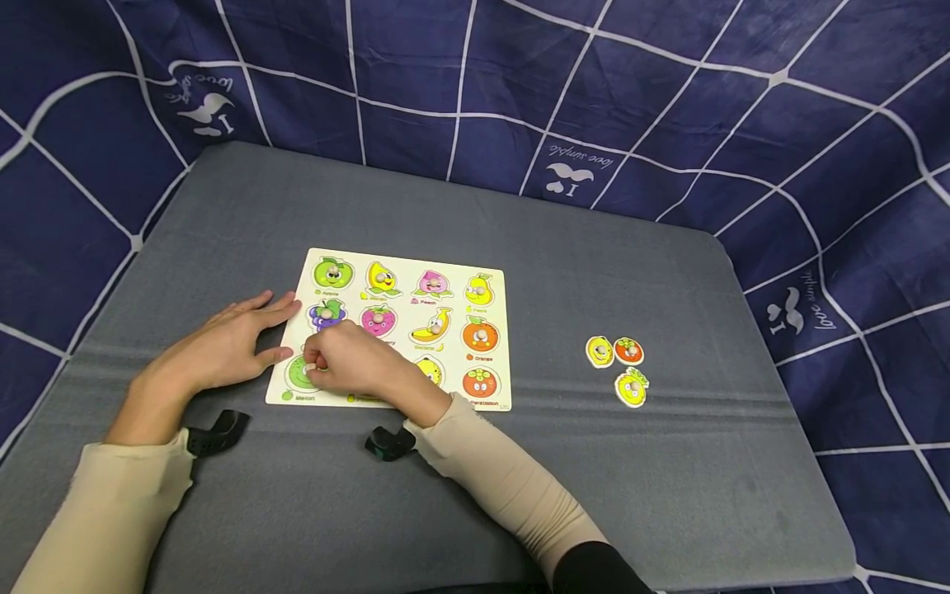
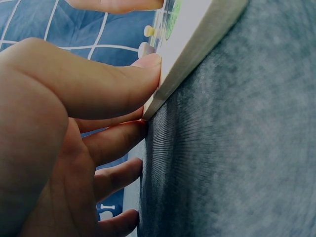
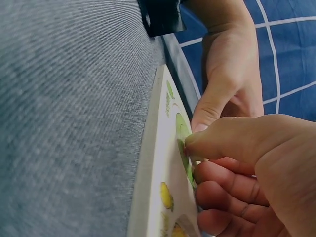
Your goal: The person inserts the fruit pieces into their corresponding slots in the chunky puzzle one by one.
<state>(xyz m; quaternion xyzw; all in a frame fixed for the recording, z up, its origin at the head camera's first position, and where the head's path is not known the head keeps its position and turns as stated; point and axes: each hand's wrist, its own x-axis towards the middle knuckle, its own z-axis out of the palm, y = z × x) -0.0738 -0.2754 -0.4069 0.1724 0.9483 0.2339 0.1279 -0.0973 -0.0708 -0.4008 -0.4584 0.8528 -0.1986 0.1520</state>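
A cream wooden fruit puzzle board (image 1: 401, 266) lies on the grey table, its fruit pieces fitted with small knobs. Over its near left corner, my right hand (image 1: 355, 360) pinches the green melon piece (image 1: 298, 375) between thumb and curled fingers. In the right wrist view the melon piece (image 3: 181, 129) sits at its outline, and the knob is hidden by the fingertips. My left hand (image 1: 223, 342) rests at the board's left edge with fingers extended. Its thumb (image 2: 140, 74) touches the board's side, while the other fingers lie on the table.
Three loose pieces lie on the table to the right: a round yellow one (image 1: 599, 351), a red-orange one (image 1: 628, 351) and a yellow pineapple (image 1: 632, 387). A dark blue checked cloth (image 1: 416, 74) hangs around the table's far side.
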